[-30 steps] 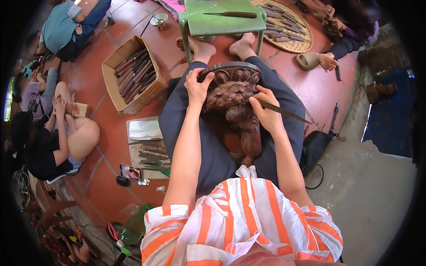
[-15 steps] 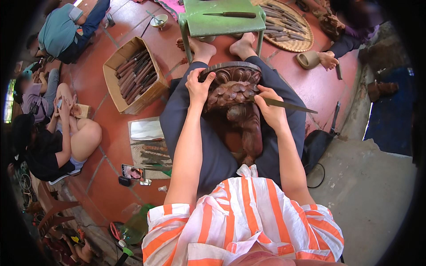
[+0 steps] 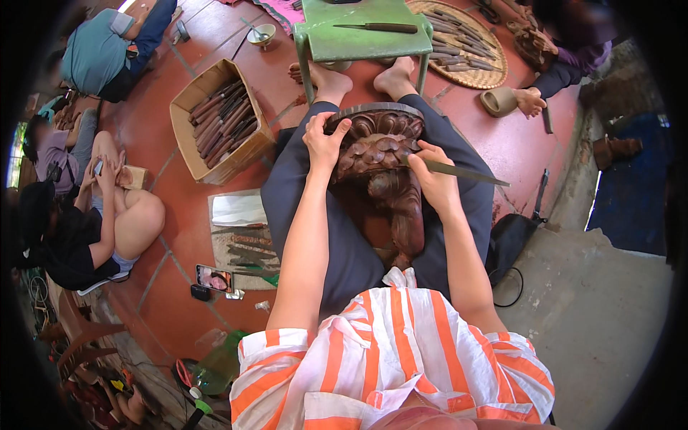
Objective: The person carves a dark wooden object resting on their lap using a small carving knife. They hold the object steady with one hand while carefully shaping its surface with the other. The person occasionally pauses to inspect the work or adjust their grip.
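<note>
Item examined: one dark reddish-brown carved wooden piece (image 3: 376,154), glossy, with a flat curved upper rim, a band of rounded lobes beneath it, then overlapping scale-like petals and a thick bent leg-shaped part below. It is located between the person's dark-trousered legs (image 3: 308,229).

The left hand (image 3: 324,142) grasps the carving's upper left rim, thumb on the near face. The right hand (image 3: 434,178), at the carving's right side, grips one long, narrow grey metal blade (image 3: 473,174); contact between its inner end and the wood cannot be confirmed.

Compared with one second earlier, the blade lies flatter, its outer end raised; the left hand's hold on the rim is unchanged.

Count, placed from the carving: beyond it, one green stool (image 3: 358,50) bearing one dark-handled pointed tool (image 3: 390,28); left, one brown cardboard box (image 3: 244,154) with wooden-handled tools (image 3: 222,122), too overlapped to count; lower left, one phone (image 3: 215,278); upper right, one round woven tray (image 3: 494,80) and one olive-brown clog (image 3: 499,102).
</note>
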A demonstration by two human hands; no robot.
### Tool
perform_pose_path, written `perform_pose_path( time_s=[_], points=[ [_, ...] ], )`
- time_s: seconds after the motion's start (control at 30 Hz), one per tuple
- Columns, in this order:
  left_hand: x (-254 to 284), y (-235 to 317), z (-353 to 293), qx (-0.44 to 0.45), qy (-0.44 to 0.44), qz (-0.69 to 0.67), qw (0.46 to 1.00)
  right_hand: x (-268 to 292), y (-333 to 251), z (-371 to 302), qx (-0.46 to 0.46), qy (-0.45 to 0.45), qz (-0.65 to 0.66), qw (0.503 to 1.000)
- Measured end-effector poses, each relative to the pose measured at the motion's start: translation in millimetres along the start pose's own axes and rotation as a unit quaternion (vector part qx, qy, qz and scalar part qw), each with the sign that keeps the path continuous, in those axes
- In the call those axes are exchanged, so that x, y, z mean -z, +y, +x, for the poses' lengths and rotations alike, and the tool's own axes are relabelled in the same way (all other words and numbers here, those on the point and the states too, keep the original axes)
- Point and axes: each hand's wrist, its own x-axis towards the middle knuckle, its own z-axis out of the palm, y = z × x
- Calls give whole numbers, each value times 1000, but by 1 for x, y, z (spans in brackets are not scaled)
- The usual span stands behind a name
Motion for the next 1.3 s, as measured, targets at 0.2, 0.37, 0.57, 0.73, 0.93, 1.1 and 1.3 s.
perform_pose_path(
  time_s=[0.2,0.37,0.57,0.73,0.93,1.1,1.3],
  points=[
    [0,1,0,-1,6,-1,1000,1,8,0,13,2,-4,1000],
    [0,1,1,5,4,-11,1000,-8,-2,-1,28,28,-31,999],
    [1,0,0,-1,2,9,1000,-3,7,-2,26,21,7,999],
    [0,0,0,-8,14,4,1000,-10,-9,1,28,27,-67,997],
    [1,1,0,-4,6,8,1000,-1,6,-1,20,17,23,999],
    [0,3,-2,-6,10,-8,1000,-12,-7,-1,24,34,-65,997],
    [1,3,1,-1,10,-6,1000,-3,6,-5,50,16,0,999]
  ],
)
